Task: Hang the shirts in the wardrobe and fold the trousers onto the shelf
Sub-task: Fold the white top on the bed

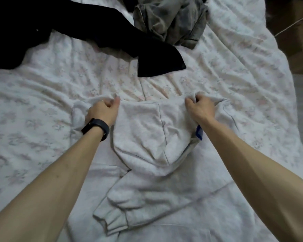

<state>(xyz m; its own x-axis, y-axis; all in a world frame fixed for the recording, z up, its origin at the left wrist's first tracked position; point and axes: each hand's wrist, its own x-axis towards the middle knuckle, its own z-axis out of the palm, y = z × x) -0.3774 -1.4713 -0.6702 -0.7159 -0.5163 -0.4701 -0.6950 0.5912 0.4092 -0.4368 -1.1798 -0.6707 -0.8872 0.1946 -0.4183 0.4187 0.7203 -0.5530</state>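
Two bare forearms reach out from the bottom corners, and between them lies a pale grey hoodie, spread flat on the bed. Its fabric is thick, soft and slightly fuzzy, with gentle creases. The hood is turned down toward the camera over the body, a seam running along its middle to a blunt point. One sleeve is bent across the near left part, ending in a ribbed cuff. A small blue tag shows at the hood's right edge, just under the right wrist.

The left hand, with a black wristband behind it, has its fingers curled round a bunch of cloth at the hoodie's far left shoulder. The right hand clutches the far right shoulder in the same way, fabric gathered up under its knuckles.

Under everything is a white bed sheet with a faint floral print, wrinkled around the hands. Farther off lies a black garment, one arm of it stretching toward the middle of the bed. Beside it, at the far edge, sits a crumpled grey-green garment. Past the bed's right side stand a brown cardboard box and a thin white cable.
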